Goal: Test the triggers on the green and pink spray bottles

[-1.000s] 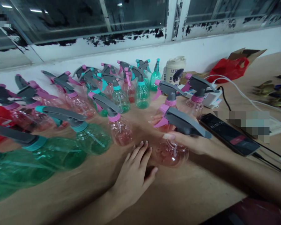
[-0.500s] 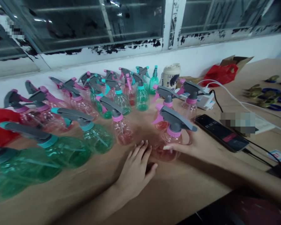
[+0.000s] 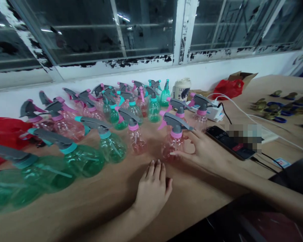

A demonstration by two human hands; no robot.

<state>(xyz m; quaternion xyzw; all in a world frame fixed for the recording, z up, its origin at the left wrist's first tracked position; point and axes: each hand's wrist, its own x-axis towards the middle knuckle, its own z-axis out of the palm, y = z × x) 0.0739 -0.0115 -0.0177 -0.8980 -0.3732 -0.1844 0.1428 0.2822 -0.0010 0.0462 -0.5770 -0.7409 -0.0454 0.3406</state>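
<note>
A clear pink spray bottle with a grey and pink trigger head stands upright on the table. My right hand closes around its right side, thumb across the front and fingers partly hidden behind. My left hand rests palm down on the tabletop just in front of the bottle, fingers stretched forward and holding nothing. Left of it stand another pink spray bottle and a green spray bottle with a turquoise collar. Behind the held bottle, a similar pink spray bottle is close to my right fingers.
Several more pink and green spray bottles crowd the left and back. A paper cup stands by the wall. To the right lie a phone, cables, a white power strip, a red plastic bag and several brass-coloured pieces.
My right hand has gone from the bottle's neck down to its body, and the bottle has shifted left. My left hand stays on the table. The view has tilted up.
</note>
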